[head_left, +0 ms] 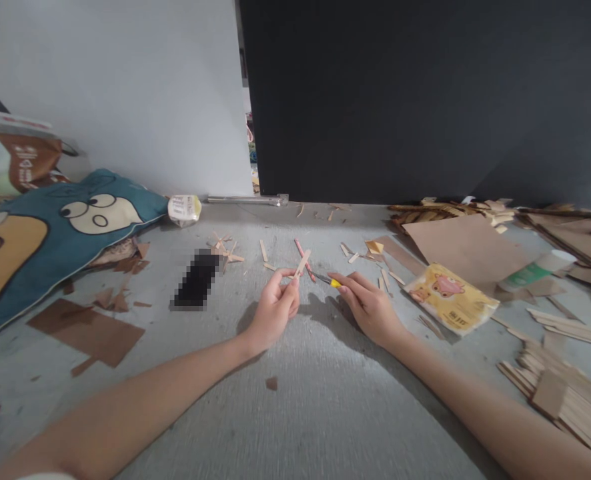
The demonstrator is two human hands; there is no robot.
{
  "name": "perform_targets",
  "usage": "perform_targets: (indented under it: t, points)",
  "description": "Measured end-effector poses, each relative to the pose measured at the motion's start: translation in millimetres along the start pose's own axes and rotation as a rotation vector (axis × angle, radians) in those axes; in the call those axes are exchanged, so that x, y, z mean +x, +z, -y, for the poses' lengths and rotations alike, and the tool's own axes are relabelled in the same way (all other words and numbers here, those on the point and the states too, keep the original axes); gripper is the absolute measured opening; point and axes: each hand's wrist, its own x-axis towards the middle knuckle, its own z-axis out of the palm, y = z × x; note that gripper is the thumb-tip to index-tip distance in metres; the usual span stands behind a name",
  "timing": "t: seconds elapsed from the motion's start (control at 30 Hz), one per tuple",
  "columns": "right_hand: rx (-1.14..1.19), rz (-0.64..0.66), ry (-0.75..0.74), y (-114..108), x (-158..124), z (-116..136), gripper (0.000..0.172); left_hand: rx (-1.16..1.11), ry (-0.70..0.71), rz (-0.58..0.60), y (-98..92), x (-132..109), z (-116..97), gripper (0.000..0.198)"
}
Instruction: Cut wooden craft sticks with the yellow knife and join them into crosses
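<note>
My left hand (274, 305) pinches a flat wooden craft stick (303, 263) that points up and away. My right hand (370, 305) is closed on a tool with a yellow handle (335, 283) and a thin dark tip, which looks like a craft knife. Its tip is near the stick; whether they touch I cannot tell. Just beyond lies a red-and-white pencil (298, 247) on the grey surface, partly behind the stick. Short cut stick pieces (263, 251) lie past my left hand. Other small pieces (385, 280) are beyond my right hand.
On the left are a blue cartoon cushion (110, 193), brown card (88, 332) and a pixelated black rectangle (195, 283). To the right lie a yellow packet (453, 298), a white-and-green tube (535, 270), brown sheets (450, 250) and piled sticks (570, 393). A dark panel (425, 100) stands behind.
</note>
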Motion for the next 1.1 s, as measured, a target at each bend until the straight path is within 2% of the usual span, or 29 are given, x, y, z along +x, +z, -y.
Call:
perform_targets:
  t: [0.4,0.67,0.8,0.93,1.1]
  points:
    - [-0.014,0.034,-0.009,-3.3,-0.4,4.9,0.041,0.004,-0.025,-0.011,-0.7,1.0,4.5,0.046]
    - [-0.07,0.044,0.089,-2.9,-5.7,8.6,0.04,0.048,-0.079,0.035,-3.6,3.1,4.6,0.045]
    - [-0.082,0.077,-0.033,-6.6,-6.2,8.1,0.033,0.014,-0.08,0.096,-3.2,1.7,4.6,0.048]
    - [-0.095,0.114,-0.167,-10.3,-5.5,10.0,0.039,0.024,-0.065,0.155,-1.6,1.0,5.5,0.049]
    - [-0.099,0.152,-0.199,-10.7,-1.4,14.0,0.038,0.036,-0.095,0.212,-1.6,0.1,6.4,0.049]
